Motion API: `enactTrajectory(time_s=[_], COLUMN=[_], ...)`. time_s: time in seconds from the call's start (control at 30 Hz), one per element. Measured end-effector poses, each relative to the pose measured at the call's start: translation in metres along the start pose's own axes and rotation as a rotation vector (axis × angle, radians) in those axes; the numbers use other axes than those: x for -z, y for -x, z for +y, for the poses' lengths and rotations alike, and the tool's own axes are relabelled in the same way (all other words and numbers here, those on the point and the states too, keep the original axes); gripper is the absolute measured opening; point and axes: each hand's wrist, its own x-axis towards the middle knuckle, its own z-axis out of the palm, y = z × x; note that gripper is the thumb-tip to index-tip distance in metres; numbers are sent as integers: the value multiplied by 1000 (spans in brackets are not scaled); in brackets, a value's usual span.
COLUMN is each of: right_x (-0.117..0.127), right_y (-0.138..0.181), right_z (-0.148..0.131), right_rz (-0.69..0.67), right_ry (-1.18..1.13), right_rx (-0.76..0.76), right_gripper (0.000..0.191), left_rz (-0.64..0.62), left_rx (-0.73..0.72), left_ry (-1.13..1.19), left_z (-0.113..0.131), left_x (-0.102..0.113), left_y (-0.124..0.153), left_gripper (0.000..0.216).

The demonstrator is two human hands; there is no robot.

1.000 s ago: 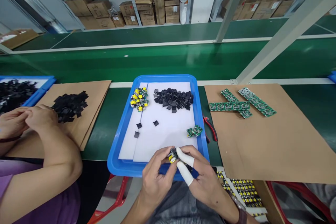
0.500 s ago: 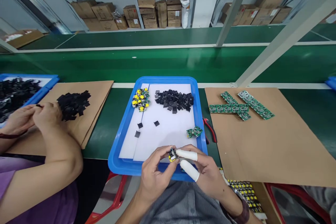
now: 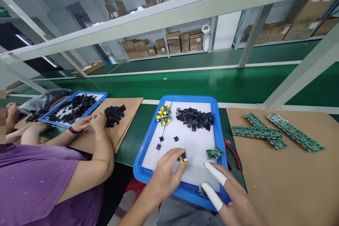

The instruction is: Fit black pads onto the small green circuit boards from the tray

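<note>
Green conveyor belting is running across a warehouse workstation, with grey shelving and stacked cardboard boxes sitting at twelve o'clock. At the centre, a blue plastic tray lined with white paper (image 3: 148,169) is lying on the belt.

At six o'clock, the person's left hand (image 3: 165,176) is pinching a small yellow-and-black electronic component (image 3: 183,157) between thumb and fingertips, holding it just above the white paper near the tray's front edge. The right hand (image 3: 230,201), with white rubber cots on two fingers, is hanging spread and empty at five o'clock — apart from the component now. Half a second ago both hands were pressed together around that part; the right has since let go and drawn back, so the left alone is carrying it. That seems to mean the two-handed fitting is finished.

The camera is also tilting upward and leftward compared with the earlier picture, showing more of the overhead frame.

Inside the tray, a heap of small black square pieces (image 3: 195,118) is lying at one o'clock, a cluster of yellow-topped finished parts (image 3: 163,115) at eleven, and a pair of small green circuit boards (image 3: 214,153) at three. Red-handled cutters (image 3: 233,150) are resting just beside the tray. Long green circuit-board strips (image 3: 275,134) are spread on brown cardboard at two o'clock. At nine o'clock, a co-worker in a purple sleeve (image 3: 47,180) is working beside another pile of black pieces.
</note>
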Motion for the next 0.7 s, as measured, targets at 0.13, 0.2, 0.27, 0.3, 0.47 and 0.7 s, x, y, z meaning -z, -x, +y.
enactTrajectory(time_s=[0.13,0.2,0.27,0.3,0.47,0.7], right_x=[21,18,11,7,5,11], right_y=[1,4,7,8,9,-8], right_z=[9,12,13,14,14,3], right_rz=[-80,-130,-169,-191,-223,-123], right_ry=[182,244,262,250,152,22], right_rx=[192,237,217,196,149,131], right_gripper=[39,37,43,46,44,44], left_rz=[91,92,85,78,51,-143], left_rx=[11,54,90,104,136,2], left_ry=[-296,-352,-390,-402,-415,-326], left_z=[-42,-64,-83,-90,-101,-45], left_x=[40,51,54,54,55,34], left_y=[-62,-92,-115,-122,-126,-83], left_gripper=[34,35,36,39,45,39])
